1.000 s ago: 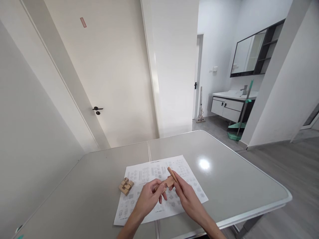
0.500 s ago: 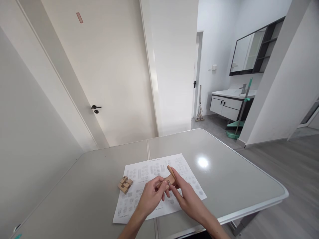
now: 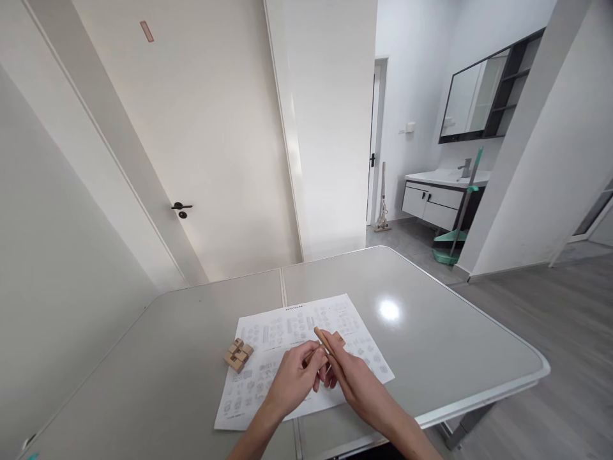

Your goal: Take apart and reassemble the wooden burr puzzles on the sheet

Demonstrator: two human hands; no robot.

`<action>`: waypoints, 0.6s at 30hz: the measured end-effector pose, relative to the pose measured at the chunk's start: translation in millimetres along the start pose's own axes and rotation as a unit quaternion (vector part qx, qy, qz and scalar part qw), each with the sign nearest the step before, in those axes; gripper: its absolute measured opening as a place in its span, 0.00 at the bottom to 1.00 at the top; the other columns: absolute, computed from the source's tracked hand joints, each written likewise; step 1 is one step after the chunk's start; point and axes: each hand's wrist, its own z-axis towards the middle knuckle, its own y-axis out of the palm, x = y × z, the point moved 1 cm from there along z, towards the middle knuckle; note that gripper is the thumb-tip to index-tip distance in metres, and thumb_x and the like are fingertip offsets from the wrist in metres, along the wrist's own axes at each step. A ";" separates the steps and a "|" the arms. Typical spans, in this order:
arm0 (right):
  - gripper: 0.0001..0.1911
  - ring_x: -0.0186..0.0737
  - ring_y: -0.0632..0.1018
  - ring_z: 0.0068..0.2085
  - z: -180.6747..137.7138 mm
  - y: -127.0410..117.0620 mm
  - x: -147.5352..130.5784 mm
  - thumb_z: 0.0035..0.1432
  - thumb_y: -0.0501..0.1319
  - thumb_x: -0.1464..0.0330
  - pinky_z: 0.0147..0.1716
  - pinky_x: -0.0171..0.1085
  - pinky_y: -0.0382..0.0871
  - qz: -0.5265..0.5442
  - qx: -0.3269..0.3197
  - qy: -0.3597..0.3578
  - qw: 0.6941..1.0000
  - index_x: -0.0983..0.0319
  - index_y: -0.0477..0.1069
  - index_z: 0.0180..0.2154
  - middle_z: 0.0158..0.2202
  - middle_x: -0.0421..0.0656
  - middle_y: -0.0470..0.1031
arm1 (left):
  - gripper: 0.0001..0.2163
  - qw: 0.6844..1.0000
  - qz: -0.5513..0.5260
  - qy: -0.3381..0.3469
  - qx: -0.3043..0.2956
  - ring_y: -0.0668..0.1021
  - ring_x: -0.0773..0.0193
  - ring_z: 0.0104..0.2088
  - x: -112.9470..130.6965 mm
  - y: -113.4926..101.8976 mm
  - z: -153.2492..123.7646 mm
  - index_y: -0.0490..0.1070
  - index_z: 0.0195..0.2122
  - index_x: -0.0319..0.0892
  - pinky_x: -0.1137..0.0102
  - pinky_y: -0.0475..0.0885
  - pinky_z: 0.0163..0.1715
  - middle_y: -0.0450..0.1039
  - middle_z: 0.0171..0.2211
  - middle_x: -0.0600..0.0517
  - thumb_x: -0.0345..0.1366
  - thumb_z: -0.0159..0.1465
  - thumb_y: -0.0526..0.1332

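Observation:
Above a printed sheet (image 3: 268,332), my two hands meet over small pieces of light wood. My left hand (image 3: 297,374) is closed, its thumb and fingers pinching a wooden piece that is mostly hidden. My right hand (image 3: 352,370) closes round a slim wooden stick (image 3: 322,337), which slants up and to the left past the fingers. A wooden block end (image 3: 339,338) shows beyond the right fingers. To the left, a wooden block puzzle (image 3: 238,354) made of several joined cubes rests partly on the sheet's left edge.
The grey table (image 3: 431,332) has a seam down its middle and a rounded pale rim. Behind it stand a white door with a dark handle (image 3: 181,206) and a wall. A mop (image 3: 383,204), a green dustpan (image 3: 446,255) and a sink cabinet (image 3: 431,201) are at the back right.
My right hand has turned over the pieces, and the stick's tip has shifted left and slightly down. A block end now shows beyond the right fingers. The left hand stays nearly in place.

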 end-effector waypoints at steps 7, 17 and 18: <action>0.28 0.40 0.78 0.33 -0.3 -1.5 -0.2 0.75 0.43 0.63 0.39 0.38 0.75 0.001 0.022 -0.008 1.000 0.50 0.48 0.72 0.36 0.42 0.76 | 0.18 0.999 0.051 -0.008 0.019 0.72 0.63 0.24 6.2 1.5 -0.6 0.71 0.32 0.45 0.70 0.67 0.27 0.72 0.22 0.55 0.51 0.71 0.54; 0.26 0.39 0.77 0.33 0.1 -1.2 5.5 0.75 0.43 0.63 0.41 0.38 0.75 0.010 -0.007 -0.012 1.000 0.50 0.51 0.71 0.35 0.41 0.77 | 0.17 0.999 -0.017 -0.008 -0.030 0.72 0.64 0.26 1.4 0.2 -2.2 0.68 0.32 0.45 0.70 0.69 0.30 0.70 0.25 0.55 0.51 0.72 0.52; 0.26 0.39 0.77 0.33 1.6 -0.7 6.0 0.75 0.43 0.63 0.41 0.38 0.75 0.009 -0.013 -0.011 1.000 0.50 0.51 0.72 0.35 0.41 0.77 | 0.18 0.999 -0.017 -0.010 -0.030 0.71 0.64 0.27 0.1 -1.0 -2.4 0.67 0.32 0.45 0.70 0.69 0.30 0.69 0.25 0.55 0.51 0.72 0.52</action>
